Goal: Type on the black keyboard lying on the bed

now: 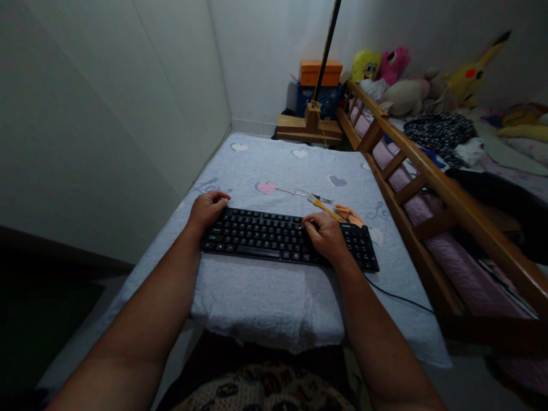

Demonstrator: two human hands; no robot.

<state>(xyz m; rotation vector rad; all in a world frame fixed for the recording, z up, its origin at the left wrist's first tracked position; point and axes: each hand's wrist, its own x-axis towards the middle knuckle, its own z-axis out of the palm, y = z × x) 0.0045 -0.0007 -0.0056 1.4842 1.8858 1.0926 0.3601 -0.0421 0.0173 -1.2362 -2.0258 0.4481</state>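
Observation:
A black keyboard lies flat on a table covered with a pale blue cloth printed with hearts. My left hand is at the keyboard's upper left corner, its fingers closed around that edge. Over the right part of the keys rests my right hand, thumb and forefinger pressed together; anything between them is too small to tell. Just behind the keyboard are a brush with a yellow handle, a thin metal tool and a crumpled orange cloth.
The keyboard's cable runs off to the right. A wooden bed rail borders the table's right side, with plush toys beyond. At the back stand a wooden base with a pole and an orange box. A wall is on the left.

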